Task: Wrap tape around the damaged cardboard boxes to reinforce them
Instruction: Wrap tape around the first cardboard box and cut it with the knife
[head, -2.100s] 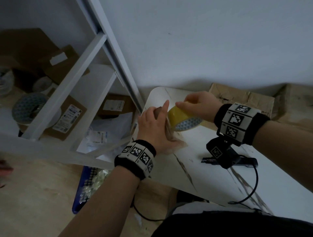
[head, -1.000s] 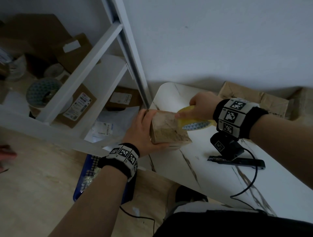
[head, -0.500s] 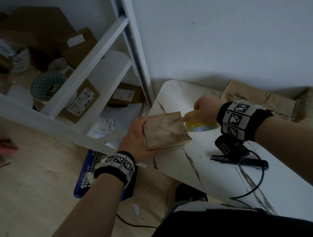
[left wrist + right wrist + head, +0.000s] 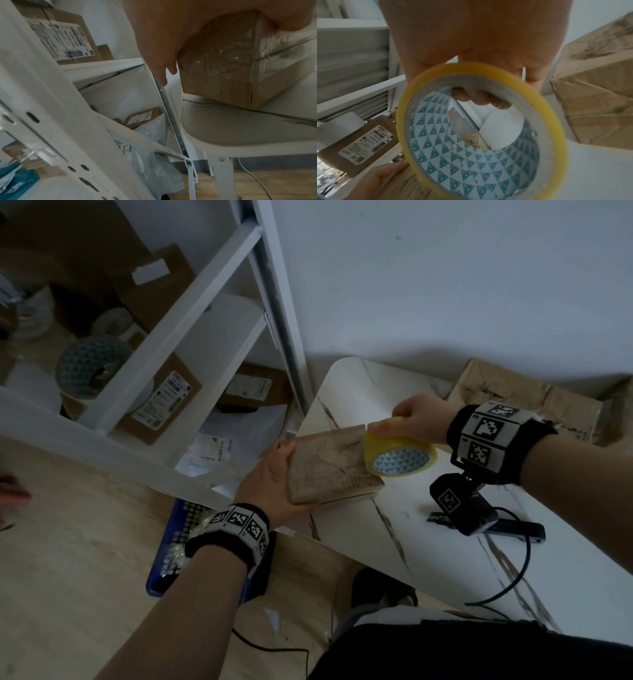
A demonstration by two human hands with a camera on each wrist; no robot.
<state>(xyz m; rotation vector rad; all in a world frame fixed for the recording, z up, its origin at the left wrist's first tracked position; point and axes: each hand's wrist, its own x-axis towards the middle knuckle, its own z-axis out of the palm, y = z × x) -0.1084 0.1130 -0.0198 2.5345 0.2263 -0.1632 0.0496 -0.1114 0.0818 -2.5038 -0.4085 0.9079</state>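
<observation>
Since a moment ago we have tipped the cardboard box (image 4: pixel 330 465) flatter, over the near-left corner of the table (image 4: pixel 394 529). Our left hand (image 4: pixel 270 477) cups its left edge; our right hand (image 4: pixel 416 419) pinches the tape roll (image 4: pixel 399 455) at its right corner. It seems light, crushable; best held by edges.

two hands (image 4: pixel 274 477), one tape roll (image 4: pixel 399 455), one held box (image 4: pixel 329 463).
</observation>
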